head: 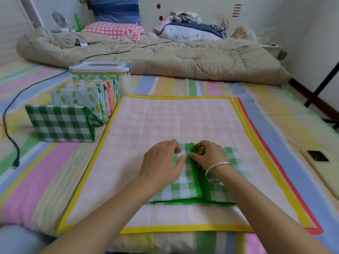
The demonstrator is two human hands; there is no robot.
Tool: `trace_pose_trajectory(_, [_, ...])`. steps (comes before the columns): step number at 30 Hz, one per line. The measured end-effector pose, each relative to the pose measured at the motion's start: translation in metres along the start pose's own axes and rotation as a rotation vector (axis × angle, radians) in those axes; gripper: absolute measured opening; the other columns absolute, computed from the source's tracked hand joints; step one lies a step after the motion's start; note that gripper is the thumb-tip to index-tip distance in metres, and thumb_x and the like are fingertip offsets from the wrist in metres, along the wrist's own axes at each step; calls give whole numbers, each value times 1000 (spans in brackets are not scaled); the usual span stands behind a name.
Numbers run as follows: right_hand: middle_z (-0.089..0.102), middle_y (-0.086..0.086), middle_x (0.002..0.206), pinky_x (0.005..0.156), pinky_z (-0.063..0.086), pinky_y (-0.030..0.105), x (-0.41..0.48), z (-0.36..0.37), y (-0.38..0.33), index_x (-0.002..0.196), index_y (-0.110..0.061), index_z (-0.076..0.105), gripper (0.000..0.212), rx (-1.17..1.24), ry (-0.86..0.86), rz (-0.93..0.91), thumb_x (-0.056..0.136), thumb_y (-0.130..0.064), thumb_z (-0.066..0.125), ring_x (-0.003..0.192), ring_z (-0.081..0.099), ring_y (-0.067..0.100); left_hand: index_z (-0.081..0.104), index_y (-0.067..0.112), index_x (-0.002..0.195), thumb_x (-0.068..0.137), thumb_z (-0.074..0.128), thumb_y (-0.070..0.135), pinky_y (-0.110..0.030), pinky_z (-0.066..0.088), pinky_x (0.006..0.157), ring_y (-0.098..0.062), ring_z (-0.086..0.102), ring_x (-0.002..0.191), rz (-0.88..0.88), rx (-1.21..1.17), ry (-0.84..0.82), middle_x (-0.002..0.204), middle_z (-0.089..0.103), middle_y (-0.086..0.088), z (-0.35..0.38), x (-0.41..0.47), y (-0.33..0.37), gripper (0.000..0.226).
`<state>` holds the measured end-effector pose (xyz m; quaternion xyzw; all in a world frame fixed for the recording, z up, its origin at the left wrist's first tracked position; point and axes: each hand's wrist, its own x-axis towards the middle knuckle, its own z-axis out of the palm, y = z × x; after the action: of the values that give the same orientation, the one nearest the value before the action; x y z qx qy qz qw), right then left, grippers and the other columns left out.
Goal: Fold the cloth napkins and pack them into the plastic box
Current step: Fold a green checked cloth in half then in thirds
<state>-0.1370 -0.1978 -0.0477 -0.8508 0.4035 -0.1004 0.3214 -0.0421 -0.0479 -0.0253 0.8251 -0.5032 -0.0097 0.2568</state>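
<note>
A green checked napkin (183, 186), partly folded, lies on a flat stack of unfolded napkins whose top one is pale orange checked with a yellow border (165, 121). My left hand (161, 162) rests on its left flap with the fingers bent at the folded green edge. My right hand (207, 154), wearing a silver bangle, pinches that folded edge at the far end. Folded napkins (88, 101) stand in a row at the left, the nearest one green checked (58, 123). Behind them stands the plastic box (102, 70) with its lid on.
A black cable (11, 136) runs across the striped bedsheet at the left. A phone (322, 165) lies at the right edge. A beige quilt (165, 55), pillows and clothes lie at the back. A black stand leg (321, 87) is at far right.
</note>
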Motion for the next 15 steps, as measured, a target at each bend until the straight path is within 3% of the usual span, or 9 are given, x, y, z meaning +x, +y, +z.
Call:
trace_pose_trajectory(2, [69, -6, 78, 69, 57, 32, 0, 2, 2, 116, -24, 59, 38, 10, 9, 4, 84, -40, 73, 63, 65, 11, 47, 19, 144, 99, 36, 49, -19, 19, 117, -9, 32, 143, 79, -35, -57, 151, 44, 6, 1, 4, -28, 56])
trace_pose_trajectory(3, [69, -6, 79, 70, 58, 33, -1, 2, 2, 118, -25, 57, 40, 12, 13, 7, 84, -39, 73, 66, 66, 12, 30, 16, 155, 98, 27, 53, -18, 5, 121, -6, 13, 151, 97, -52, -140, 162, 24, 6, 3, 6, -39, 68])
trace_pose_trajectory(6, [69, -8, 78, 70, 56, 31, -4, 4, 2, 120, -25, 56, 42, 13, 32, 4, 84, -36, 73, 72, 66, 12, -8, 16, 158, 95, 5, 69, -28, -6, 124, -1, -20, 148, 106, 16, -373, 164, -16, 6, 13, 4, -60, 83])
trace_pose_trajectory(8, [67, -9, 78, 67, 50, 27, -7, 6, 2, 122, -25, 55, 41, 2, 51, -3, 85, -34, 72, 74, 64, 11, -17, 14, 156, 85, -10, 77, -34, -10, 124, -7, -26, 148, 133, 225, -410, 163, -24, 1, 21, 1, -63, 94])
trace_pose_trajectory(11, [66, -11, 78, 62, 44, 24, -12, 9, 0, 124, -26, 53, 42, -46, 83, -17, 87, -36, 70, 75, 62, 10, -17, 11, 156, 74, -28, 79, -46, -11, 123, -17, -23, 150, 180, 543, -375, 163, -21, -6, 25, 0, -63, 107])
trace_pose_trajectory(15, [69, -10, 86, 71, 51, 28, -16, 14, -1, 127, -26, 54, 41, -141, 114, -39, 90, -38, 66, 82, 64, 12, -16, 9, 156, 80, -24, 76, -47, -15, 121, -21, -21, 151, 190, 576, -353, 162, -21, -10, 26, 0, -61, 101])
